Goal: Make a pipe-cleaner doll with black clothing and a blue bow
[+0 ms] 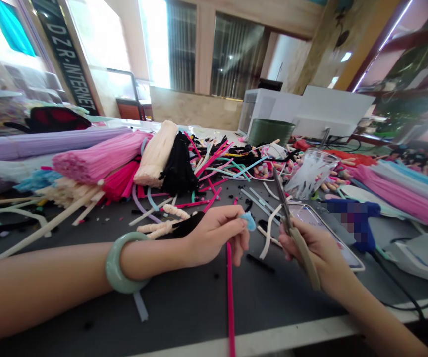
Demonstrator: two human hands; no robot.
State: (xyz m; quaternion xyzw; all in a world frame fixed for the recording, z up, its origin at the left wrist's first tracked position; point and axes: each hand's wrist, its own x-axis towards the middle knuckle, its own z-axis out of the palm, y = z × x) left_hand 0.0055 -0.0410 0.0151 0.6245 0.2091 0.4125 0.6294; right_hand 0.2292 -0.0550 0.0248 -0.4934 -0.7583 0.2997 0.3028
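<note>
My left hand (216,237) pinches a long pink pipe cleaner (230,297) that hangs down past the table edge. A small light-blue fuzzy piece (249,222) sits at its upper end, by my fingertips. My right hand (312,248) grips a pair of scissors (292,230) with beige handles, and the blades point up and away from me. The blade tips are close to the blue piece but apart from it. A pale green bangle (125,263) circles my left wrist, and black and cream pipe-cleaner pieces (169,224) lie just beyond that forearm.
Bundles of pink, lilac, cream and black pipe cleaners (98,156) and loose scraps cover the dark table (184,307). A phone (306,215) lies under my right hand, beside a censored blue glue gun (362,223). A glass jar (310,173) and green bucket (271,131) stand beyond.
</note>
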